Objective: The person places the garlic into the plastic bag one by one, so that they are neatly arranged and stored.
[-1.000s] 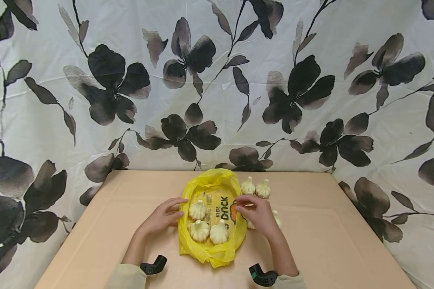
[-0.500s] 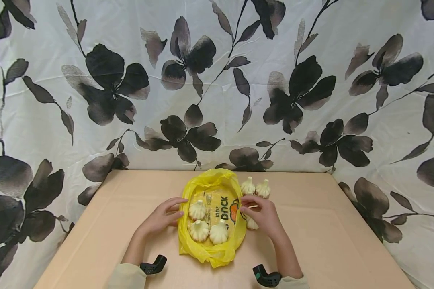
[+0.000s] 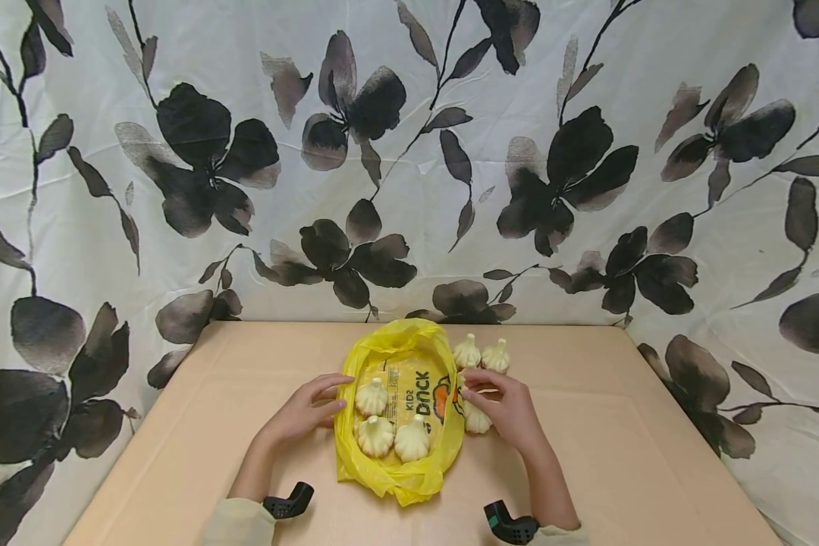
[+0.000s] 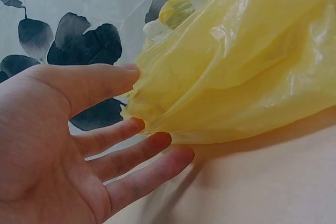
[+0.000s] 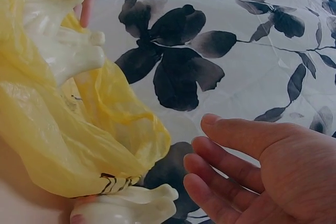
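Note:
A yellow plastic bag (image 3: 397,485) stands on the table with its mouth spread, and three garlic bulbs (image 3: 371,396) lie inside at its left and near side. My left hand (image 3: 307,409) holds the bag's left edge; in the left wrist view its thumb and fingertips sit on the yellow film. Just off the bag's right edge hovers my right hand (image 3: 505,406), its fingers loosely bent with nothing between them. Under and beside it a loose garlic bulb (image 3: 478,418) shows, partly covered. Two more garlic bulbs (image 3: 496,356) rest beyond the hand.
The table (image 3: 607,425) is light tan and ends at a floral cloth backdrop (image 3: 409,152). Printed lettering shows on the film inside the bag. A black device sits at each wrist.
My right hand has drawn back to the right from the bag's edge, uncovering more of the nearby garlic bulb. The left hand and the bag have stayed almost still.

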